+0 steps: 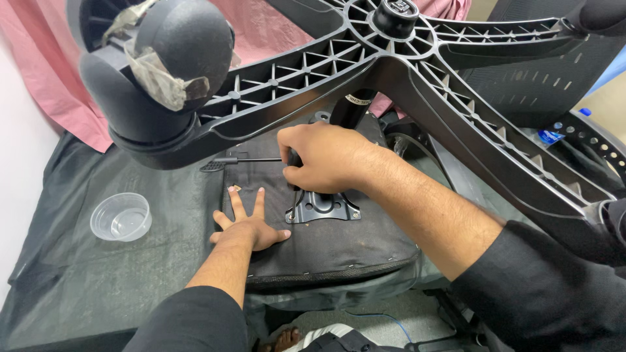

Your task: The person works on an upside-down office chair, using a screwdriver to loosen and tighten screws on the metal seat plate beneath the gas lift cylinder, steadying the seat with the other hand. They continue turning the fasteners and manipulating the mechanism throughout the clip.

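Note:
An upturned office chair lies before me, its black seat underside (339, 244) facing up. My left hand (246, 223) presses flat on that underside, fingers spread, holding nothing. My right hand (321, 158) is closed around a dark tool handle with a thin metal shaft (251, 160) pointing left, just above the metal mounting plate (321, 207) bolted to the seat. The black five-arm chair base (391, 58) stretches across the top of the view, with a taped caster wheel (156, 72) at the upper left. The gas cylinder (352, 104) rises behind my right hand.
A clear round plastic cup (120, 217) sits on the dark cloth (78, 274) at the left. Pink fabric (45, 72) hangs behind. A mesh chair back (541, 78) and a blue-capped bottle (554, 133) lie at the right. A bare foot (282, 339) shows below.

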